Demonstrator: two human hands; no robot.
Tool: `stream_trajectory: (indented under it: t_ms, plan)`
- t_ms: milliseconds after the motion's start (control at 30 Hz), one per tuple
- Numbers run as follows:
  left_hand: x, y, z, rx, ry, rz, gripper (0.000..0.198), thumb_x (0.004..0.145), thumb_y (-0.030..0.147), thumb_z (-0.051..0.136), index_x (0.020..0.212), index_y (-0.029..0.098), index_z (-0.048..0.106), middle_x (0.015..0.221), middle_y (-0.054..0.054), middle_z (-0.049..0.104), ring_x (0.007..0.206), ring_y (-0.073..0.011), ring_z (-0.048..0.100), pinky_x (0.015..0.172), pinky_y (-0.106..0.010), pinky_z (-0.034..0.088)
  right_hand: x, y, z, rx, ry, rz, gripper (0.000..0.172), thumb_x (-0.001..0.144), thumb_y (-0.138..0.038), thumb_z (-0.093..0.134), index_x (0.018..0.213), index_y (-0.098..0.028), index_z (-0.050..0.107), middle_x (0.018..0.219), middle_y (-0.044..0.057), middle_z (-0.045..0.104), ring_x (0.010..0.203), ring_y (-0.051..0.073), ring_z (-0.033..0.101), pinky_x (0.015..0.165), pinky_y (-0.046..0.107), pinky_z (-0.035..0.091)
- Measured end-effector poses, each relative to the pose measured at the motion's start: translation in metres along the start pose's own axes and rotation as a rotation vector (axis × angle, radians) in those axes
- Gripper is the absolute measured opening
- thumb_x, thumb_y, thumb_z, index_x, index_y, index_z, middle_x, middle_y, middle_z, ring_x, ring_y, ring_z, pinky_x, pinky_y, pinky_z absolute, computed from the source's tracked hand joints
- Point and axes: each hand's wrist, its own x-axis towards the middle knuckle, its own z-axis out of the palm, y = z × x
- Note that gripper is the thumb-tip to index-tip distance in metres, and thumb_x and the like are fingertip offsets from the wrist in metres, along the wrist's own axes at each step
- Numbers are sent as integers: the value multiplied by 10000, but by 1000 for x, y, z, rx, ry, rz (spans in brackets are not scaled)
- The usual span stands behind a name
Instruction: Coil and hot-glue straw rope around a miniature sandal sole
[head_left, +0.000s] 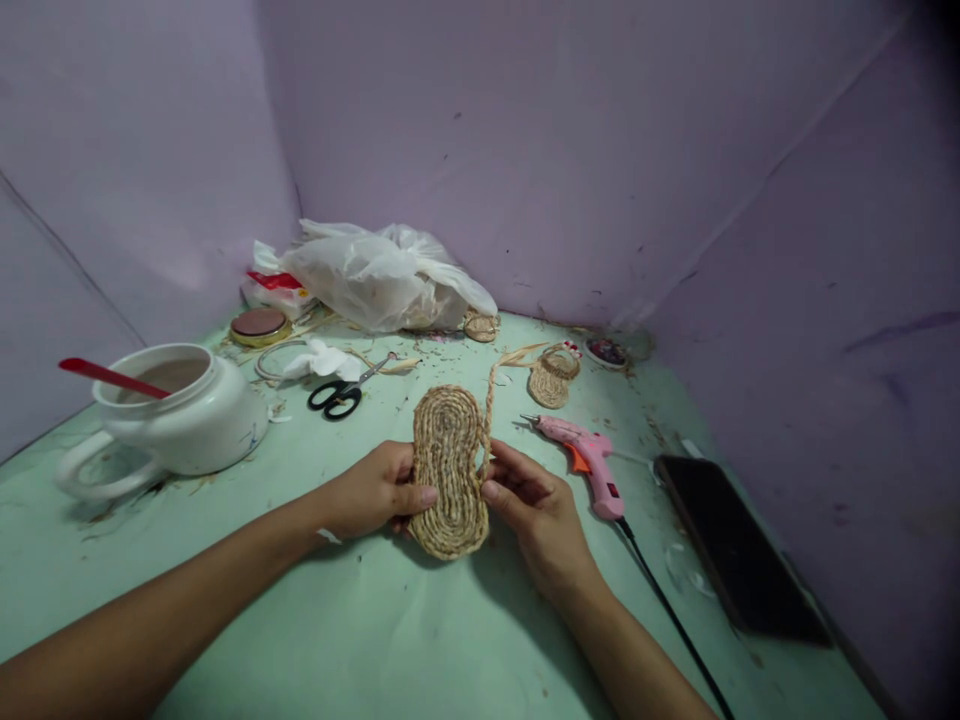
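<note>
In the head view, the left hand (373, 491) and the right hand (537, 503) hold between them a woven sole (448, 470) made of coiled straw braid. It is near the middle of the green bench (360, 630), close in front of the person. The left hand grips its left edge, with the thumb on top of the weave. The right hand pinches the right edge with the fingertips, at the place where a loose braid (491, 392) leaves the sole and goes up, away from the person.

Just to the right of the right hand lies a pink glue gun (589, 462), its black cable running toward the person. Further right is a dark phone (731, 545), lying flat. Behind the glue gun lies a small woven sandal (553, 378). To the left, black scissors (340, 396) lie on the bench, and beside them stands a white pot (187, 415) with a red spoon (112, 378) in it. At the back, by the purple wall, is a crumpled plastic bag (382, 275).
</note>
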Motion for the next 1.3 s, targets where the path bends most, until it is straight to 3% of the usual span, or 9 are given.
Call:
stream_trajectory:
  t_ms: [67,167,367,467,567,733,800,1033,1300]
  plan:
    - [0,-1,1,11,9,-8,413,683,443,624,861,77,552,651,-23,544,465,-70,422,417,-191,324,-1,2,0,-49,71,-28,244,612,-191,750,852,-234,741,688,11,716,626,157,637,613,287,521]
    - [0,-2,2,24,21,-13,409,677,456,626,828,82,553,606,-6,521,451,-72,419,414,-195,318,-3,4,0,-195,112,-120,151,654,-163,706,786,-224,748,751,36,745,677,184,676,644,307,546]
    - [0,-2,3,59,36,-8,366,669,440,610,775,98,530,583,11,496,449,-67,409,412,-191,318,-9,4,-2,-582,-64,-540,334,789,-99,545,1064,-236,675,936,65,733,802,190,686,702,310,545]
    - [0,-1,6,73,64,-6,323,661,395,604,762,99,522,577,20,483,460,-63,405,417,-188,326,-11,1,-3,-727,-96,-625,351,780,-107,561,1111,-190,646,901,91,730,775,191,678,684,306,539]
    - [0,1,11,57,86,-24,300,651,373,606,744,105,509,566,27,482,445,-56,408,404,-181,335,-11,4,-3,-766,-64,-552,308,774,-152,579,1070,-157,668,840,98,732,704,192,673,649,308,537]
    - [2,1,11,45,145,-55,438,637,439,657,878,120,476,589,8,563,380,-61,449,331,-165,355,-5,13,2,-475,69,-69,231,732,-231,605,910,-160,733,831,84,745,735,224,690,664,328,548]
    - [4,0,9,17,179,-71,465,652,483,649,895,128,471,562,2,581,358,-76,473,305,-164,367,-3,14,4,-379,91,45,236,688,-249,636,866,-136,742,806,94,747,736,245,693,673,349,549]
    - [8,1,6,-45,332,-106,215,786,344,538,715,152,474,338,67,461,237,-44,379,236,-103,232,-2,13,4,-365,99,25,216,673,-244,667,862,-175,747,858,65,746,789,253,688,746,388,534]
    - [9,4,8,-69,363,-109,162,797,256,518,683,153,463,340,74,461,224,-32,356,244,-103,195,0,20,-2,-390,35,-55,192,721,-242,642,886,-223,740,881,36,744,792,239,691,741,382,537]
